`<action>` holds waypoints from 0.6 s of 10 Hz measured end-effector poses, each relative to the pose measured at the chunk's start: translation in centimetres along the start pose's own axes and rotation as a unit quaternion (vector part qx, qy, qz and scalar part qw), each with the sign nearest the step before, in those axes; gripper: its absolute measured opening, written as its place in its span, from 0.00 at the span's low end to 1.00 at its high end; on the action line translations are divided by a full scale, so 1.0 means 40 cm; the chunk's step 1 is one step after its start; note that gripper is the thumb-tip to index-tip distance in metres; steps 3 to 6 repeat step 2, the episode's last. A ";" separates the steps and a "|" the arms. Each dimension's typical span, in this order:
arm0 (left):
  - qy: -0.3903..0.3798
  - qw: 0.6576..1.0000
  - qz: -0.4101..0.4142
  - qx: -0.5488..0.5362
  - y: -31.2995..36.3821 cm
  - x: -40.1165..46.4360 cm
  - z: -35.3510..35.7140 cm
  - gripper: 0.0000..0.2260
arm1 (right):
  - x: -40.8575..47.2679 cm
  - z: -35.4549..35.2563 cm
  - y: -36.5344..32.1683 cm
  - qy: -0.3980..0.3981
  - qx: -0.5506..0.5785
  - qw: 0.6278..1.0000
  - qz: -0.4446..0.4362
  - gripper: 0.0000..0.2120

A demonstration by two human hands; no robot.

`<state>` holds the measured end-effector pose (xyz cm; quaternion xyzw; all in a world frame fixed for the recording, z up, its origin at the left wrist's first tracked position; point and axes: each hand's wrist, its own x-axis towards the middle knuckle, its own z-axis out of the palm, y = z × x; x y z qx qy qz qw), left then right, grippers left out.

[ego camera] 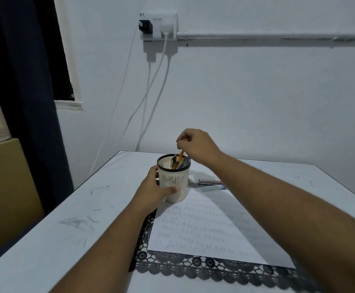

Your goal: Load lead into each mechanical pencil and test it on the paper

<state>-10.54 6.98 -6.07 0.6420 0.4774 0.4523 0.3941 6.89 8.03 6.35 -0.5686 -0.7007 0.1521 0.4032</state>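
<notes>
Fingers of the right hand (195,145) pinch an orange mechanical pencil (180,155) above the slotted pen holder (174,179). Left hand (154,190) grips the holder's side, at 11 o'clock from the paper (210,227) on the desk (51,229).

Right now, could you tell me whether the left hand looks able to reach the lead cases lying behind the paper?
Probably not directly: the left hand grips the pencil cup, which stands between it and the lead cases. It would have to let go and go around the cup.
</notes>
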 end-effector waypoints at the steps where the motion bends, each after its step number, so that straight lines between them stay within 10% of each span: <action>1: -0.003 1.000 0.000 0.013 0.005 -0.009 -0.002 0.37 | -0.008 -0.024 0.008 0.028 0.036 0.999 -0.004 0.04; 6: 0.070 0.995 0.063 0.040 0.022 -0.008 0.001 0.46 | -0.046 -0.069 0.049 0.101 0.089 0.991 -0.010 0.05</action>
